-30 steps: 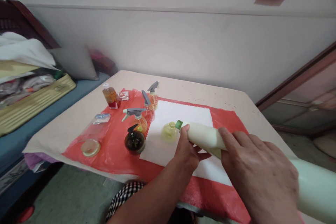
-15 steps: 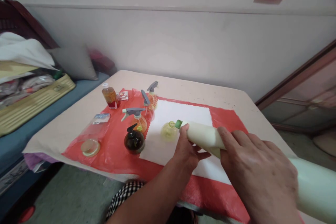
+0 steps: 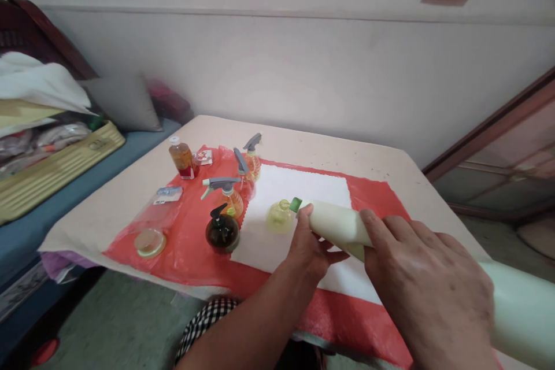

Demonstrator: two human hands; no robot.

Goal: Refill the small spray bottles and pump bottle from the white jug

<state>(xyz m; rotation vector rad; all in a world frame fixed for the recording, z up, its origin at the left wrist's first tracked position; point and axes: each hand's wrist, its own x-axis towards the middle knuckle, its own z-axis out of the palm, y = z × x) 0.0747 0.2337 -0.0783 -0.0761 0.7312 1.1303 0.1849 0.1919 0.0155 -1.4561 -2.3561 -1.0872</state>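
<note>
Closest to you, your right hand [image 3: 429,289] lies over the broad body of the pale green squeeze bottle [image 3: 336,225], fingers curled down on it. The bottle is tipped on its side, running from under that hand out toward your left. Your left hand [image 3: 310,248] is wrapped round the narrow neck end, thumb on top, just behind the green nozzle cap [image 3: 295,204]. Right at the tip of that cap sits a small round yellow-green bottle [image 3: 280,217], open-mouthed, on the white paper sheet [image 3: 299,191]. Just left of your left hand stands a dark round pump bottle [image 3: 222,232] on the red plastic sheet [image 3: 191,248]. Beyond it, three amber trigger spray bottles [image 3: 229,196], then a capped amber bottle [image 3: 182,159] further left. A round lid [image 3: 149,242] lies near the worktop [image 3: 347,153] edge, far left.
</note>
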